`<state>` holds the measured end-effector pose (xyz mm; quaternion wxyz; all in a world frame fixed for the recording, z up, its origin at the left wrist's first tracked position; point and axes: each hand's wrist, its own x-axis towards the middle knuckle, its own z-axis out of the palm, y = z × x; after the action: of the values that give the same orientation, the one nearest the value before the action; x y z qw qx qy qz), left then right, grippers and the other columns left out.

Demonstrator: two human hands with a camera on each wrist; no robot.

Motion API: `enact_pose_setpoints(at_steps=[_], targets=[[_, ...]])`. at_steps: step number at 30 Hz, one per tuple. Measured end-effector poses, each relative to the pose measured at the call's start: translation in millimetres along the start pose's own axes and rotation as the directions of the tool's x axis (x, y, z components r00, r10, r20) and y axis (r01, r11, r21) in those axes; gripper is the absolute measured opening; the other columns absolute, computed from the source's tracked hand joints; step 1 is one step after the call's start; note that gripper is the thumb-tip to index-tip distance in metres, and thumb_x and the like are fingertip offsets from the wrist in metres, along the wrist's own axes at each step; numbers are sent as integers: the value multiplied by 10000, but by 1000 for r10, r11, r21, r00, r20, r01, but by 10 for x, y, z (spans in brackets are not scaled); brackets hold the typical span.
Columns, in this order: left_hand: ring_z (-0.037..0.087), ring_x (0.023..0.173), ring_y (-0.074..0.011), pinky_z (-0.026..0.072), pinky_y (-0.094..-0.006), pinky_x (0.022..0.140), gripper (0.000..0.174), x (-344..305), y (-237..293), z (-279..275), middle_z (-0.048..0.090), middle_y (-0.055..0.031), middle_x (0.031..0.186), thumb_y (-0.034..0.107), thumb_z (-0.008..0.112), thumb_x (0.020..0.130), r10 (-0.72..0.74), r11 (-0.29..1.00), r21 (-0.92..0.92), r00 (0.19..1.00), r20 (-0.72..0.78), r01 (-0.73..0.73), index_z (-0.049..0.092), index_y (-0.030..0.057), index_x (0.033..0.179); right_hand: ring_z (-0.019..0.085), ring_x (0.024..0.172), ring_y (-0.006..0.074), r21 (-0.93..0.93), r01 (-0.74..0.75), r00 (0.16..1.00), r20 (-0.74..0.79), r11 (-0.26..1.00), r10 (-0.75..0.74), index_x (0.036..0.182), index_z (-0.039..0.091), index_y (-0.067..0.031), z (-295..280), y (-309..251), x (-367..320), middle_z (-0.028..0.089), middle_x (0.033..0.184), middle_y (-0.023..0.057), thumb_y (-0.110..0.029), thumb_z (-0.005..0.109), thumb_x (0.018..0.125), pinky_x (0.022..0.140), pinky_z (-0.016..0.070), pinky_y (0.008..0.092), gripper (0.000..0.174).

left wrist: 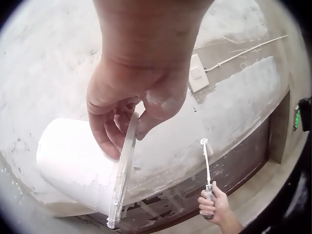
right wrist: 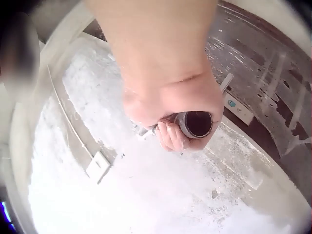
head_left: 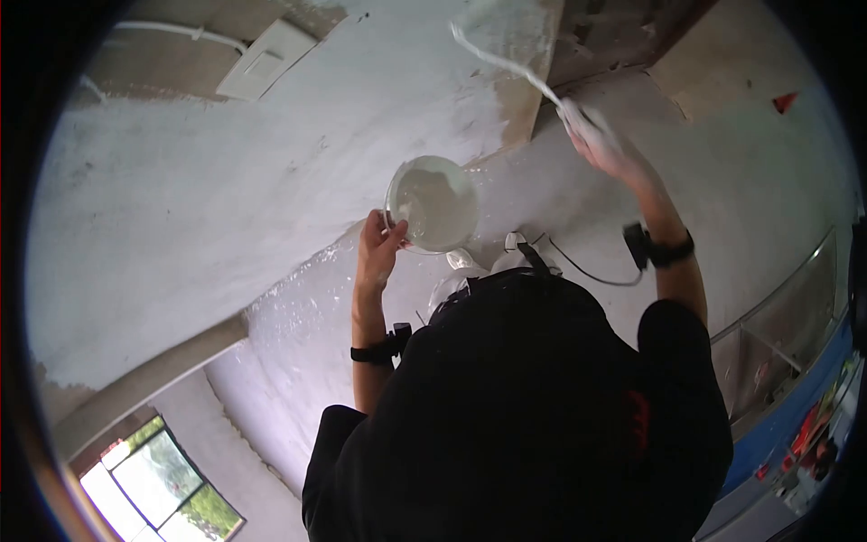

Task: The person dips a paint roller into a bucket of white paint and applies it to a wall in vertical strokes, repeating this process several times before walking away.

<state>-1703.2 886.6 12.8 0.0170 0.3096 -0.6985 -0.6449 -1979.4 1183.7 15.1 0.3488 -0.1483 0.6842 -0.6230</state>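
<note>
A white bucket (head_left: pixel 438 203) with pale, wet material inside is held by its rim in my left hand (head_left: pixel 379 244). In the left wrist view the bucket (left wrist: pixel 78 163) is tilted on its side, the left hand (left wrist: pixel 131 102) pinching the rim between thumb and fingers. My right hand (head_left: pixel 601 144) grips a tool with a long white-coated rod (head_left: pixel 506 65); its far end is near the wall and blurred. The right wrist view shows the right hand (right wrist: pixel 175 107) curled round the hollow end of the handle (right wrist: pixel 196 124).
A white-coated wall (head_left: pixel 217 181) carries a switch plate (head_left: pixel 267 60) with a cable. A dark panel (head_left: pixel 605 41) lies beyond the right hand. White spatters mark the floor (head_left: pixel 298 361) by the wall. A window (head_left: pixel 163 479) is at lower left, a metal frame (head_left: pixel 777 348) at right.
</note>
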Motion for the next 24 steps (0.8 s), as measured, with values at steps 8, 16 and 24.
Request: enact_pose_setpoints(at_steps=[8,16,24], targets=[[534,760,-90,468,-261,706,134,-36,90,-64,538,-13,861,114,587,929,62,997,46,995,76,-66,489,32,971,615,862,408,-806,101,941,269,583,208,931,649,29,346,-113,-857,639,891,249,-327,518,924,750,471,454,379],[523,790,-87,464,-261,708,134,19,173,-87,497,-7,831,110,578,932,60,977,189,978,199,-98,471,34,960,642,797,393,-856,269,930,350,442,113,834,666,-14,1157,42,-411,651,790,218,-333,506,916,727,511,472,366],[613,723,-144,524,-286,553,153,-59,157,59,560,-80,825,64,587,899,95,957,271,994,50,-105,462,-14,938,690,743,342,-889,398,897,429,229,108,880,703,-41,1366,272,-173,681,738,180,-174,540,822,704,558,433,219]])
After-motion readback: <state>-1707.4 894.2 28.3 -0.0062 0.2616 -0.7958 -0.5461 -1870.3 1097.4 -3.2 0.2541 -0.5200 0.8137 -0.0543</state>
